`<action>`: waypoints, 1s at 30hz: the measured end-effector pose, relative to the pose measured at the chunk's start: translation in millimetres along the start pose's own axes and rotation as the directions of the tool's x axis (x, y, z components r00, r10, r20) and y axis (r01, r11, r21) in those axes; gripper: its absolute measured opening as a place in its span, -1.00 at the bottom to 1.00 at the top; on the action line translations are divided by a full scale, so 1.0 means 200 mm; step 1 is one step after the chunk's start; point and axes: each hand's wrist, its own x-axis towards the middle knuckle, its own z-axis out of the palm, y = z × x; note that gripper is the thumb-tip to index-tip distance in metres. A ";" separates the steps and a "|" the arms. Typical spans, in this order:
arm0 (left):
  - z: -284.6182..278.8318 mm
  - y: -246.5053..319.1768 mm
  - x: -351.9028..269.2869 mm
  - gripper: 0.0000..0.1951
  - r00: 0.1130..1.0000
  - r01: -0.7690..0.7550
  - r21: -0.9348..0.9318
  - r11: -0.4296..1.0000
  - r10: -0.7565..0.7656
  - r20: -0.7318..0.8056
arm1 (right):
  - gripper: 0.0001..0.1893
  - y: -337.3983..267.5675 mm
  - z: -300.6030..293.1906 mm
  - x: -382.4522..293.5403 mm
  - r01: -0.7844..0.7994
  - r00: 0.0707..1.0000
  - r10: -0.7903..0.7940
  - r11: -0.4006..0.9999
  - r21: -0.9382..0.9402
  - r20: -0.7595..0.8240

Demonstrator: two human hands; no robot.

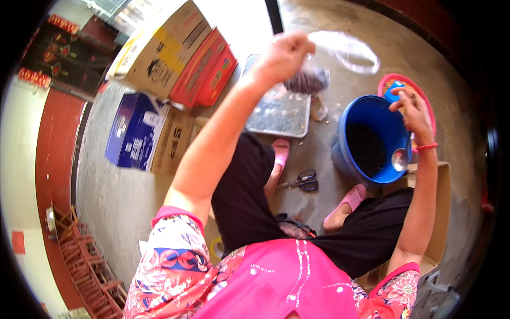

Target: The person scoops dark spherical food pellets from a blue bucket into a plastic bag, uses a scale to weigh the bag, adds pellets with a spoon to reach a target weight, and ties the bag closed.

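My left hand [289,50] is raised at upper centre, its fingers closed on the clear plastic bag [346,52]. Motion blurs the bag; a dark mass [308,81] hangs in its lower part, and its loose end swings out to the right. Over the far right rim of a blue bucket [342,123] hovers my right hand [414,111], fingers apart and slightly bent, with nothing visible in them. Dark, crumbly material [364,149] lies inside the bucket. A metal spoon [399,159] leans against its inner wall. Close to my right fingertips is a blue object [392,91], partly covered.
Behind the bucket stands a pink basin [429,107] of orange-brown grains. A shallow translucent tray [279,115] lies below the bag. Black-handled scissors [306,181] rest between my feet. Cartons [167,60] are stacked at left, and an open cardboard box [442,215] sits by my right leg.
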 end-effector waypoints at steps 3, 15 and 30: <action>-0.28 0.09 -0.12 -0.78 0.967 0.208 -0.168 0.963 -0.229 -0.115 | -0.70 0.07 -0.02 0.04 0.063 0.998 -0.062 0.998 0.031 -0.019; -0.73 -0.44 -1.27 -0.79 0.652 0.537 -0.425 0.728 -0.679 -0.339 | -0.68 0.23 0.06 0.15 0.062 0.996 -0.059 0.997 -0.035 0.069; -0.41 -1.15 -1.67 -0.82 0.363 0.829 -0.170 0.533 -0.743 -0.562 | -0.68 0.14 0.17 0.13 0.027 0.989 -0.017 0.997 -0.069 0.147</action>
